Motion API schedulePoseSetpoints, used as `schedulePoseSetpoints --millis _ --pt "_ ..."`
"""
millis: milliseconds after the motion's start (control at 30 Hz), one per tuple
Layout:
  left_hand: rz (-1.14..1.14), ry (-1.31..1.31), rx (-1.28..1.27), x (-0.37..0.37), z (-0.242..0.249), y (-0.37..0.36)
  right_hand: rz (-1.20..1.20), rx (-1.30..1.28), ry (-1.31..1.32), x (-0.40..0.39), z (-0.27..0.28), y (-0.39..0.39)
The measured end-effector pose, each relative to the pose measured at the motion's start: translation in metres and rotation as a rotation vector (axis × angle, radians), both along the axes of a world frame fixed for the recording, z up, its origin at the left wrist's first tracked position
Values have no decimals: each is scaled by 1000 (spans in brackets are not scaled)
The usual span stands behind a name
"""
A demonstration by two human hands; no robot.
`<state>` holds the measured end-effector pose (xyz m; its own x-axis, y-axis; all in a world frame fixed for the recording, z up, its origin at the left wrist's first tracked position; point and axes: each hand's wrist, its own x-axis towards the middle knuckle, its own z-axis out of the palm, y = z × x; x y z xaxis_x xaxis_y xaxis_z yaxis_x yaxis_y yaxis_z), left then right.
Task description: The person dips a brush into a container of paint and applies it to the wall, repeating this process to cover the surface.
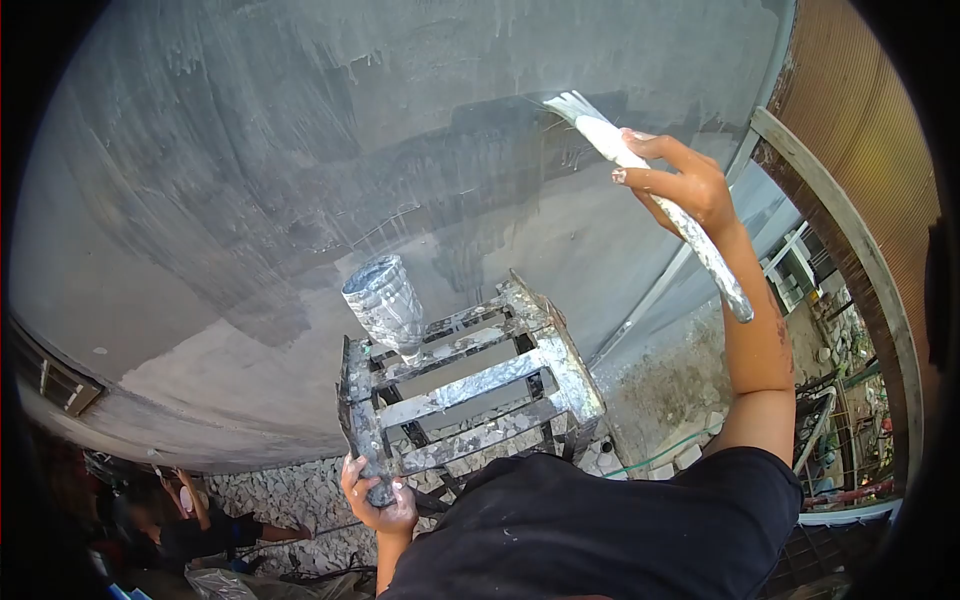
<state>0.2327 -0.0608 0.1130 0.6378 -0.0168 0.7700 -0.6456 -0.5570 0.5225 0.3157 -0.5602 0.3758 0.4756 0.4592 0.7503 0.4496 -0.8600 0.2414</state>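
My right hand (675, 178) is closed on a long paint-covered brush (703, 248), held up at the upper right. Its white bristles touch or nearly touch the grey wall (440, 120), which has darker wet-looking streaks around there. At the lower left, my left hand (380, 500) grips the near left corner of a paint-spattered metal frame (460, 390) with open slats. A cut plastic bottle (386, 303), coated in whitish paint, stands on the far left part of the frame, against the wall side.
Another person (200, 525) is low at the lower left, near gravel (285, 500). A brown corrugated panel (860, 120) with a curved-looking beam (850, 220) rises at the right. Below the frame lie rubble and a green hose (655, 461).
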Motion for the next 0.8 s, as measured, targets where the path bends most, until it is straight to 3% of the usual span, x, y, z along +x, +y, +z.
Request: schedulePoseSetpoints --millis 33,100,167,300,400,533,667,733,800 --pt "-4 -1 -2 0 -1 0 16 -42 -189 -1 5 -1" --pt "35 7 -9 0 -3 1 -23 -99 -204 -3 -8 -1" --pt "20 9 5 0 -1 1 -73 -272 -72 5 -56 -2" --pt "-4 7 20 -1 0 2 -20 -277 388 -1 -177 -7" --pt "-18 2 31 1 -1 4 -41 -202 582 -5 -166 -1" --pt "-26 18 11 0 -1 3 -63 5 301 0 -64 -19" --pt "-21 20 13 0 -2 3 -39 9 -114 -6 8 -21" --pt "-11 30 17 -1 -2 3 -33 -29 -275 -8 6 -21" --pt "-3 21 33 -1 -1 3 -78 -39 -128 -6 -32 -19"
